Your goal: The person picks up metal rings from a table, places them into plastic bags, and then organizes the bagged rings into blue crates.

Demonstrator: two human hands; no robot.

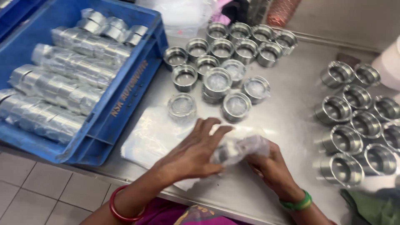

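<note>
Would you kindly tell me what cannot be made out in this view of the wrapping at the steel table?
- Head view: the part in the plastic wrap is blurred and covered by the left hand and right hand.
- Metal rings at the right are cut off by the frame edge.
- Wrapped rolls in the blue crate: their count is hidden by film.

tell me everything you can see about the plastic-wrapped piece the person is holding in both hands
The wrapped piece is a small round metal part, seemingly like the open silver cups standing on the steel table, though it is blurred. Clear, crinkled plastic film covers it and bunches loosely on the right. It sits just above the table's near edge, tilted on its side. The left hand spreads its fingers over the film from the left; the right hand grips it from below and right. A flat sheet of clear plastic lies beside it.
</note>
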